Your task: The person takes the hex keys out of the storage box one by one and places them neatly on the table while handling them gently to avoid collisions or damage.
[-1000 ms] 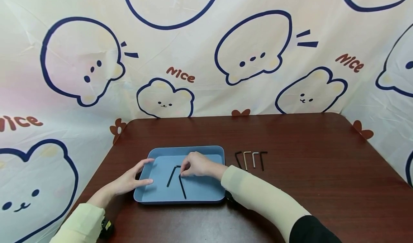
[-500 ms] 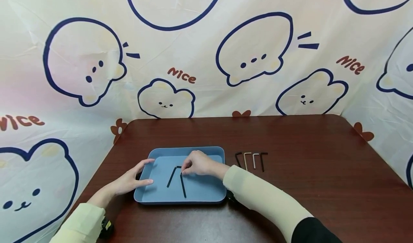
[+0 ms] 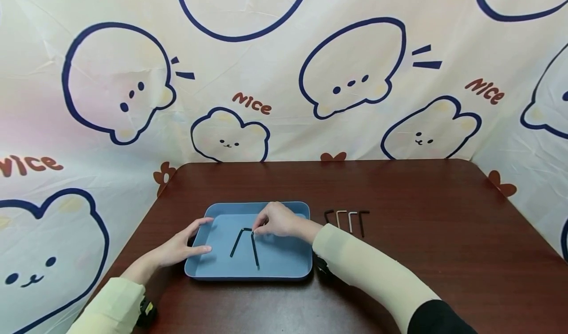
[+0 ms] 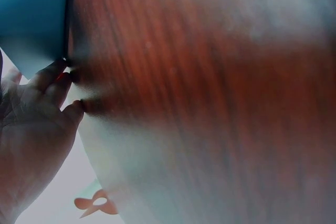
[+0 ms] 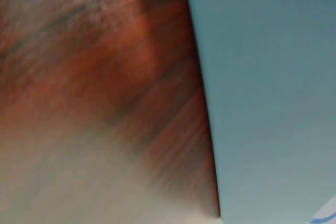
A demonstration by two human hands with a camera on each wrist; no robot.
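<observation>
In the head view, a blue tray [image 3: 284, 265] lies on the brown table. My left hand [image 3: 175, 248] rests at its left side with thumb and index finger spread fairly straight over the rim. The left wrist view has other fingers [image 4: 55, 80] against the tray's outer edge, their tips by the tabletop. Over the tray, my right hand [image 3: 279, 220] pinches the bent end of a black hex key [image 3: 255, 251] between thumb and fingers. A second black hex key [image 3: 236, 244] lies in the tray just left of it. The right wrist view shows only table and tray [image 5: 268, 98].
Right of the tray, several hex keys lie in a row on the table: a black one [image 3: 327, 217], a tan one [image 3: 338, 219], a silver one [image 3: 350, 221] and another black one [image 3: 361, 224]. A patterned cloth [image 3: 284, 127] hangs behind and beside the table.
The right hand has drawn its hex key slightly right and away from me, so its bent end is now near the second key's short arm. The left hand stays put.
</observation>
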